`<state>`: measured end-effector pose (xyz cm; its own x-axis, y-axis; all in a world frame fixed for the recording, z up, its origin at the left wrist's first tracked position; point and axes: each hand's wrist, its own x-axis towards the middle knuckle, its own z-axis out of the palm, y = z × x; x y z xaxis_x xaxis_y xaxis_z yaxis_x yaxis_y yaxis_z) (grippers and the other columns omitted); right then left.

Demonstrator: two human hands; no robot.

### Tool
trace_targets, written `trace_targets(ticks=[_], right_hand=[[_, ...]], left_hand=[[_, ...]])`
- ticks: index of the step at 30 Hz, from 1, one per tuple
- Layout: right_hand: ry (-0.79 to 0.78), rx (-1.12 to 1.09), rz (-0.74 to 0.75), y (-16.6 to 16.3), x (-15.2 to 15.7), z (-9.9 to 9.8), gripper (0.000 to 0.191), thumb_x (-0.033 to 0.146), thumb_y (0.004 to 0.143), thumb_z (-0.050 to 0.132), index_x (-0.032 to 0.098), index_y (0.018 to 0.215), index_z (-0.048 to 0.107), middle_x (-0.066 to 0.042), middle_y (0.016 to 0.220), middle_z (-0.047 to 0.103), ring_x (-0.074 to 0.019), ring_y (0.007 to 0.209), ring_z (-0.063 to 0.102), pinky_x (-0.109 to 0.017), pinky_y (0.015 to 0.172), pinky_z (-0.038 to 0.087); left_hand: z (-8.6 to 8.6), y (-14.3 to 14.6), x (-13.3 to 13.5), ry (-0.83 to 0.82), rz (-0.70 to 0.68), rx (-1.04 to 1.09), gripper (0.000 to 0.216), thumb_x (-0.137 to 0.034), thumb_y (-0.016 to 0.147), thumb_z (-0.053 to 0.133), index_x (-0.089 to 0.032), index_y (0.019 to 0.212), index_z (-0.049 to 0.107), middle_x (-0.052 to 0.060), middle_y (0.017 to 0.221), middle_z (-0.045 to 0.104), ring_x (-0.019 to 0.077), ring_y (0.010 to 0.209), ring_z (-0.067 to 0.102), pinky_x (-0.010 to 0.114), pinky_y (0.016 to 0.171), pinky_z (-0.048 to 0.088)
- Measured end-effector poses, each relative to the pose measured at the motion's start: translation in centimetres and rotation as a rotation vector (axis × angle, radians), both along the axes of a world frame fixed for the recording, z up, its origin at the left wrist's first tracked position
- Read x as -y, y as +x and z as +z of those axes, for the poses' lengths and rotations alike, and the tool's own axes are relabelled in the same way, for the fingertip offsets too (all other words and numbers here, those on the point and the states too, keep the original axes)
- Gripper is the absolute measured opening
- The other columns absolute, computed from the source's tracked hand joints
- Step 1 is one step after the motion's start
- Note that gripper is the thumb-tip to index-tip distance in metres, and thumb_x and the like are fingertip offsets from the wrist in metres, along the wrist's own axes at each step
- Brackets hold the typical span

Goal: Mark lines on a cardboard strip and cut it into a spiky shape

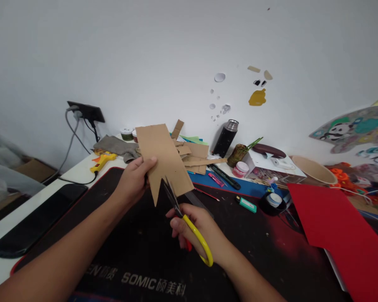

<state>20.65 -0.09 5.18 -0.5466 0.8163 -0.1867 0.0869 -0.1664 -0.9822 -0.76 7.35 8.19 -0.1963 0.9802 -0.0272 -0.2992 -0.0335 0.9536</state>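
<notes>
My left hand (135, 176) grips the left edge of a flat brown cardboard piece (164, 155), thumb on its face and fingers behind. The cardboard is held up and tilted above the desk mat, with a narrow pointed notch cut into its lower edge. In my right hand (198, 226) is a pair of scissors (197, 235) with yellow and red handles. Their dark blades are slightly apart at the cardboard beside the notch's tip. Part of the right hand's fingers is hidden behind the handles.
Cardboard scraps (198, 151) lie behind the held piece. A black thermos (226, 138) stands near the wall. On the left are a yellow glue gun (103, 161) and a black phone (40, 218). A red sheet (340, 235) covers the right side; a teal-green item (247, 204) lies on the mat.
</notes>
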Motion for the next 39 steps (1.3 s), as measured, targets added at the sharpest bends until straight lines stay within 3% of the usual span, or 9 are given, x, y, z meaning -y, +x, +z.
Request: trace_targets(ticks=[5, 11, 18, 39], right_hand=[[-0.007, -0.013, -0.023, 0.0, -0.1, -0.1, 0.064, 0.076, 0.093, 0.078, 0.017, 0.117, 0.072, 0.003, 0.076, 0.065, -0.0091, 0.051, 0.057, -0.021, 0.048, 0.041], [-0.005, 0.000, -0.039, -0.1, -0.1, 0.0, 0.068, 0.079, 0.091, 0.077, 0.016, 0.116, 0.073, 0.003, 0.075, 0.064, -0.0095, 0.051, 0.057, -0.022, 0.048, 0.041], [0.015, 0.020, -0.055, 0.1, -0.4, -0.2, 0.064, 0.078, 0.092, 0.076, 0.017, 0.111, 0.073, 0.004, 0.073, 0.062, -0.0096, 0.050, 0.055, -0.022, 0.048, 0.041], [-0.015, -0.011, -0.079, -0.1, -0.6, -0.1, 0.056, 0.073, 0.088, 0.079, 0.019, 0.101, 0.069, 0.005, 0.069, 0.060, -0.0084, 0.047, 0.051, -0.021, 0.044, 0.038]], left_hand=[[-0.3, 0.5, 0.6, 0.006, -0.062, -0.130, 0.040, -0.053, 0.073, 0.093, -0.019, 0.083, 0.075, 0.002, 0.060, 0.065, 0.0127, 0.041, 0.051, 0.022, 0.036, 0.033], [0.5, 0.7, 1.0, 0.042, -0.113, -0.203, 0.041, -0.056, 0.075, 0.093, -0.022, 0.073, 0.069, -0.001, 0.051, 0.058, 0.0117, 0.035, 0.045, 0.022, 0.032, 0.028], [0.3, 0.6, 1.1, 0.053, -0.199, -0.243, 0.046, -0.063, 0.081, 0.089, -0.022, 0.077, 0.069, -0.002, 0.047, 0.056, 0.0114, 0.032, 0.044, 0.020, 0.029, 0.027], [0.4, 0.6, 1.3, 0.071, -0.269, -0.278, 0.047, -0.062, 0.084, 0.087, -0.023, 0.078, 0.062, -0.005, 0.045, 0.056, 0.0108, 0.031, 0.045, 0.018, 0.029, 0.031]])
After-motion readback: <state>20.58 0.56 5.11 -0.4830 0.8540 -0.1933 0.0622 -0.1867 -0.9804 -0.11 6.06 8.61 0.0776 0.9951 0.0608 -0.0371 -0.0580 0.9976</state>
